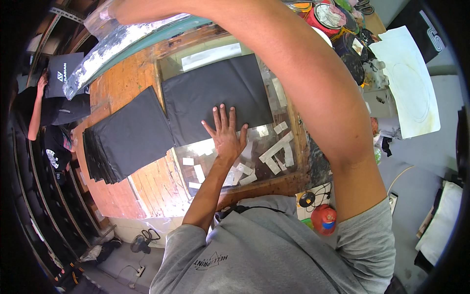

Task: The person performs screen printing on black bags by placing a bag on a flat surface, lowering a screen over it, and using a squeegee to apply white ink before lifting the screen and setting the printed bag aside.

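My left hand (pixel 226 134) lies palm down with its fingers spread on the near edge of a flat black sheet (pixel 210 88), which may be a bag. That sheet rests on a clear board (pixel 196 159) dotted with white tape pieces. To its left sits a fanned stack of similar black sheets (pixel 129 134). My right arm reaches across the top of the view to the far left. There my right hand (pixel 104 17) is at a raised, teal-edged frame (pixel 142 46) with a whitish, smeared surface. Its fingers are blurred, so their grip is unclear.
The wooden table (pixel 156 183) carries the board. Pots and cluttered supplies (pixel 338 29) stand at the far right beside a pale sheet (pixel 409 81). At the left, another person's hand (pixel 43 78) holds a black printed sheet (pixel 63 73) near shelving. A red container (pixel 323 219) is below.
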Motion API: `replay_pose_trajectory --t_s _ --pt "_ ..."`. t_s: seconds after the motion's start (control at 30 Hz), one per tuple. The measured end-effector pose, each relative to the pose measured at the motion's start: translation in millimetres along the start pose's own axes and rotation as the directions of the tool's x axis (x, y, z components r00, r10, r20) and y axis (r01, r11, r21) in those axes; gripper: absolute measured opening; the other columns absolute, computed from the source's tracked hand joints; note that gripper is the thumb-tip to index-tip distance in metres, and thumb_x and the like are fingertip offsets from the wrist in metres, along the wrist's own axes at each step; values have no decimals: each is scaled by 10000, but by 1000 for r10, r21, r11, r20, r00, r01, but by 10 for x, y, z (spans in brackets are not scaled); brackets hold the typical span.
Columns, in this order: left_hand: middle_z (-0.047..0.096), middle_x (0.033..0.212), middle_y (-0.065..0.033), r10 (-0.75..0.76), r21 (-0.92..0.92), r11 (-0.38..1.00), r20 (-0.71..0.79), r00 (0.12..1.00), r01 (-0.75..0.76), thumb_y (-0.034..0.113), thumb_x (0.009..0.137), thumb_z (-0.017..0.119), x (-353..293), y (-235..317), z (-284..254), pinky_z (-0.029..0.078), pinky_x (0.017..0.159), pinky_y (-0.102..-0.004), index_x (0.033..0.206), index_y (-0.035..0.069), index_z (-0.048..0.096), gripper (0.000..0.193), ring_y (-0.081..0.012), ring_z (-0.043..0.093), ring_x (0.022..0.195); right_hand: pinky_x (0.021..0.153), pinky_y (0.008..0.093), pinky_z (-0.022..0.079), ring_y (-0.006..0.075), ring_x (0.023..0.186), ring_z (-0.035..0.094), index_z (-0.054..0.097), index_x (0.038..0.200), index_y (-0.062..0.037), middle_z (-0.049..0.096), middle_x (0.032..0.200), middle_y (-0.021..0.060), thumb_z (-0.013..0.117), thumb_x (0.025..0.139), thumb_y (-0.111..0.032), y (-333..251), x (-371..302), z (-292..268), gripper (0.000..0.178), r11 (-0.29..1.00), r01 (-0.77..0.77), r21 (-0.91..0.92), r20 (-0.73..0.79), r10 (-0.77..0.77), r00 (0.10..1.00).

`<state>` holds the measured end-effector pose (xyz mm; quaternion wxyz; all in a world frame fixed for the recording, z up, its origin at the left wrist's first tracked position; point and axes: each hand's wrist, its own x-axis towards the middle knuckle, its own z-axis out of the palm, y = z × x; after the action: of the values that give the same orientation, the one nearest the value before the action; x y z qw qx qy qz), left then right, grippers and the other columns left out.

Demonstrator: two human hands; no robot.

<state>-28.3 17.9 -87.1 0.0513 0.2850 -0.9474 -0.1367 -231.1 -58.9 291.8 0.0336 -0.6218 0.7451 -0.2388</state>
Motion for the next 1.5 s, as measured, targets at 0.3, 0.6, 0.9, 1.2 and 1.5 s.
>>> replay_pose_trajectory --t_s 0.3,0.6,0.9,1.2,1.5 --pt "241 1689 -206 52 10 999 -16 999 -51 497 1027 493 -2 -33 0 -20 1187 -752 1582 56 392 717 -400 120 1587 573 341 497 155 601 516 686 902 11 583 726 77 535 1002 -239 -50 212 21 308 997 -73 12 88 72 994" --pt "263 1677 -217 -1 -172 985 -146 989 -24 415 1012 572 -4 -1 -136 -16 1185 -746 1563 59 418 673 -409 147 1580 574 346 497 109 593 453 656 935 -16 561 702 45 562 1020 -317 -194 123 73 326 999 -49 17 7 49 999" --pt "474 1508 -147 -460 -951 -245 -59 886 -190 343 993 690 -713 -16 -1323 293 1201 -538 1574 59 343 734 -300 439 1418 764 423 347 245 799 529 636 1314 -106 568 839 94 643 985 -307 -131 -1480 1657 386 982 89 -167 -326 -140 935" --pt "335 1457 -221 -399 -655 -682 705 586 324 521 969 655 -803 -185 -748 269 1160 -644 1572 -79 142 993 -335 416 1386 833 458 353 279 943 529 523 1489 -131 544 942 101 636 850 -22 195 -2146 2801 658 984 -60 -168 -67 50 997" --pt "283 1542 -259 -410 -650 -678 722 557 344 463 978 643 -804 -194 -721 276 1165 -628 1611 -38 103 971 -365 394 1430 955 591 345 276 972 548 523 1495 -182 522 932 74 593 871 20 196 -2246 3003 659 987 -40 -153 -107 24 994"
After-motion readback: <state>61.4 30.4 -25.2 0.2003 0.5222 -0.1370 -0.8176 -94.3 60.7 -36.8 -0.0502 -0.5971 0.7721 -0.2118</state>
